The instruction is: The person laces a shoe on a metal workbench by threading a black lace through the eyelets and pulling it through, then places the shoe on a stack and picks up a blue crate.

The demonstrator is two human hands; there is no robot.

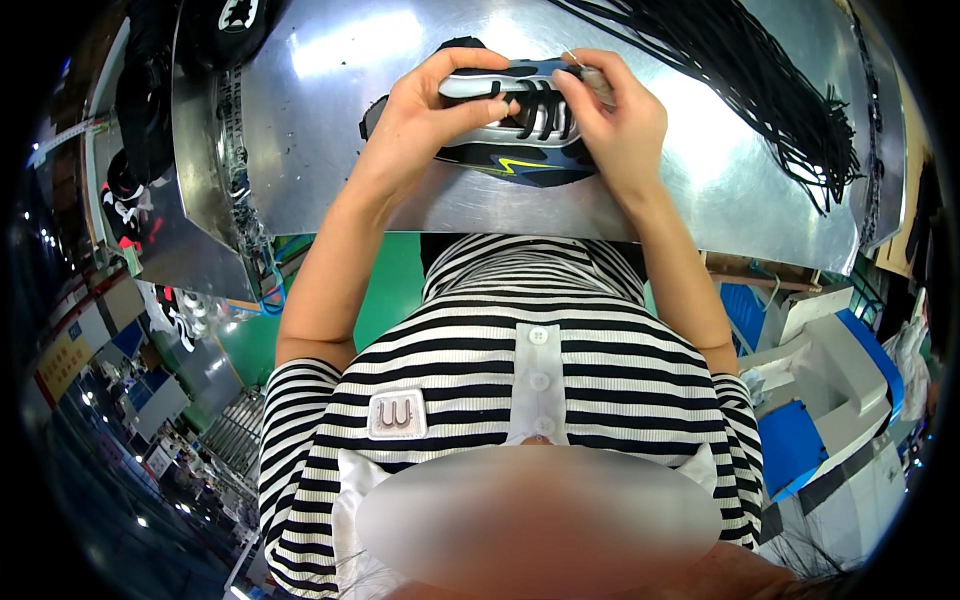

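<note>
A grey, white and dark-blue sneaker (540,172) with a yellow mark on its side lies on the metal table. Black laces (549,112) cross its opening. My left hand (437,103) is closed on the shoe's left part, its fingers along the far side and its thumb at the opening beside the laces. Over the right part of the shoe, my right hand (615,112) is closed around a thin pointed tool (600,84) with a pale handle. Its exact kind is hard to make out. The right thumb touches the shoe near the laces.
A large bundle of black laces (740,75) covers the far right of the metal table (320,150). A black shoe (228,30) stands at the far left. Below the table on the right are grey and blue boxes (830,370). More shoes (125,200) lie off to the left.
</note>
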